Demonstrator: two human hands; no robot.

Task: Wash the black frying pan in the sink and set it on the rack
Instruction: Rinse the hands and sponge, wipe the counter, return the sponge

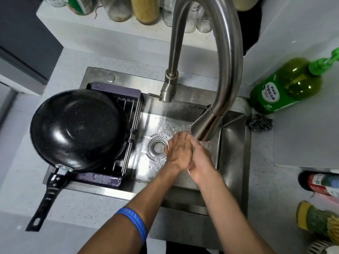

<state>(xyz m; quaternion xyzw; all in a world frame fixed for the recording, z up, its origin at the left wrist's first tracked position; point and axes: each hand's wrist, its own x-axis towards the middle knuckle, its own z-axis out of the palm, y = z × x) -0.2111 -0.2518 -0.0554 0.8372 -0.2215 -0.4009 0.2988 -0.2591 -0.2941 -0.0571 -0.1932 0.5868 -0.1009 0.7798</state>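
- Stainless steel sink (233, 143) is the landmark; water runs from the curved faucet (207, 125) whose spout hangs above the basin, over the hands.
- Black frying pan (78, 131) sits on the rack (132, 114), which spans the left part of the sink; the pan lies bottom up, wet with drops, and its black handle (45, 197) reaches out past the sink's front left corner over the grey worktop (82, 208).
- Left hand (178, 153) is under the water in the sink, just right of the drain (157, 146), fingers straight and laid against the other hand; its grip is apart and holds nothing.
- Right hand (199, 158) is pressed against the left, palm to palm or nearly so, fingers extended toward the spout; its grip too is apart and holds nothing.
- Blue wristband (134, 222) circles the left forearm, near the sink's front edge.
- Green soap bottle (286, 87) with a pump top lies tilted on the worktop beyond the sink's right rear corner; a dark scrubber (259, 122) sits just below it, touching the sink's right edge.
- Glass jars (145, 10) stand in a row on a raised ledge behind the sink.
- Yellow and green brush or sponge (315, 220) lies well to the right of the sink's front, partly cut off.
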